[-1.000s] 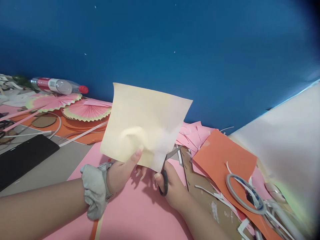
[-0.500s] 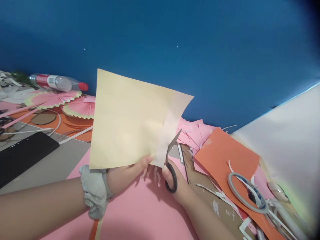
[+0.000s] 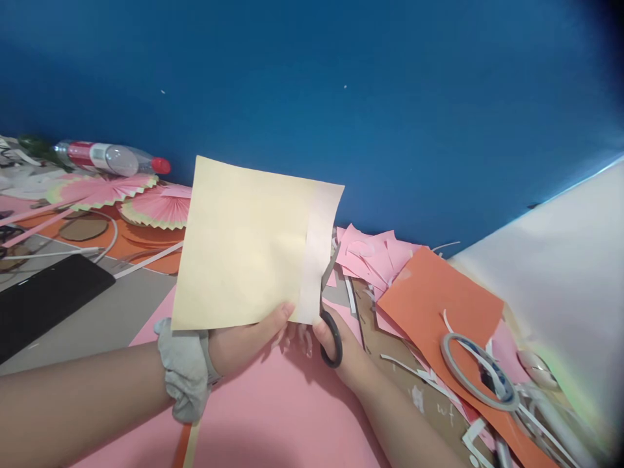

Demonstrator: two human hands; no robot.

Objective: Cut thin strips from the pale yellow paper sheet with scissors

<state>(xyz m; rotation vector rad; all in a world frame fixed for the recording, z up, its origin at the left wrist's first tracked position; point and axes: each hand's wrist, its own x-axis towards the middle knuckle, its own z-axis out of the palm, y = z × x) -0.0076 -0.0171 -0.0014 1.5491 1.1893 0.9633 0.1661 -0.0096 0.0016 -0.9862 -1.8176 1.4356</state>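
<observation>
A pale yellow sheet of paper (image 3: 244, 247) is held upright in front of me, with a whitish strip (image 3: 319, 240) along its right side. My left hand (image 3: 263, 331) pinches the sheet's lower edge, thumb in front and fingers behind and below it. Black-handled scissors (image 3: 331, 341) are in my right hand (image 3: 344, 357), its thumb at the handle loop. Their blade points up beside the strip's right edge; whether it touches the paper I cannot tell. Beneath both hands lies a large pink sheet (image 3: 283, 416). A grey scrunchie (image 3: 182, 370) circles my left wrist.
Pink-and-yellow pleated paper fans (image 3: 156, 207), a plastic bottle (image 3: 112, 158) and a black phone-like slab (image 3: 53, 302) lie left. At right are pink scraps (image 3: 368, 253), an orange sheet (image 3: 439, 292), a roll of tape (image 3: 480, 372) and white strips. A blue wall (image 3: 312, 84) stands behind.
The yellow sheet's top edge has dropped and its upper right corner has swung left, so it looks narrower. The scissors have shifted slightly left. Both hands keep their hold.
</observation>
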